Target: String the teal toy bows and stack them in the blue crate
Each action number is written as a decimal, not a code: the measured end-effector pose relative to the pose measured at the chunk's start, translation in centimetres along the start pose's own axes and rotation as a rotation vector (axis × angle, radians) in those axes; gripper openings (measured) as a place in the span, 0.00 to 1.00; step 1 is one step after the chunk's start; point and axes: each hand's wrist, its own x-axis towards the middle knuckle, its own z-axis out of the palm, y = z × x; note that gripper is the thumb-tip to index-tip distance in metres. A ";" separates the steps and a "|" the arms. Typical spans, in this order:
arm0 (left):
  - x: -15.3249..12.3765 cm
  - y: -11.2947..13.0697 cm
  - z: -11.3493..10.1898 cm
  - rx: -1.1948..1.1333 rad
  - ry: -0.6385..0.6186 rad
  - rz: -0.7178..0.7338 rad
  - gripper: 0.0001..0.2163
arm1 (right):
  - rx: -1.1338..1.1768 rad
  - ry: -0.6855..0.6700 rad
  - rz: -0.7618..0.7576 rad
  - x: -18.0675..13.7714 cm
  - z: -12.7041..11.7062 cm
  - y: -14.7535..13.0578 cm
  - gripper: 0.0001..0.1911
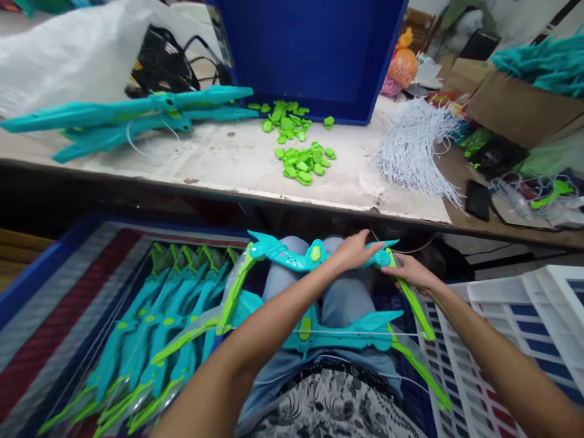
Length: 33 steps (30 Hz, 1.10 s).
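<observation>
A teal plastic toy bow [296,258] with green limbs and a white string lies across my lap. My left hand [358,250] reaches over to the right and grips its teal body near the right end. My right hand [413,272] is closed on the green limb [417,310] of the same bow, just beside the joint. Nearer my waist, a second toy bow [351,328] rests on my thighs, touched by neither hand. The fingertips at the joint are partly hidden.
Several finished-looking bows [155,322] stand in a blue crate at left. On the workbench [219,164] are stacked teal bow bodies [137,118], small green pieces [305,161], a bundle of white strings [417,146] and an upright blue bin [314,55]. A white crate [506,310] is at right.
</observation>
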 end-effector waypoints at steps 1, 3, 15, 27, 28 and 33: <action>1.4 0.0 1.4 -0.021 -0.144 -0.065 0.20 | -0.082 -0.026 -0.004 -0.3 -0.5 -0.3 0.28; 3.1 -0.4 2.6 -0.124 -0.459 -0.174 0.19 | -0.234 -0.077 -0.009 -0.6 -1.6 -0.8 0.31; 3.7 -0.8 0.8 -0.357 -0.606 -0.374 0.13 | -0.534 -0.141 -0.108 1.9 -3.0 -2.7 0.22; 3.2 -2.7 1.4 -0.313 -0.517 -0.113 0.19 | -0.587 -0.247 -0.200 2.6 -3.7 -2.4 0.24; 3.3 -2.8 1.6 -0.285 -0.512 -0.106 0.20 | -0.584 -0.249 -0.209 2.9 -3.9 -1.9 0.25; 4.1 -2.9 3.1 0.018 -0.482 -0.070 0.22 | -0.585 -0.156 -0.292 5.2 -3.6 1.0 0.30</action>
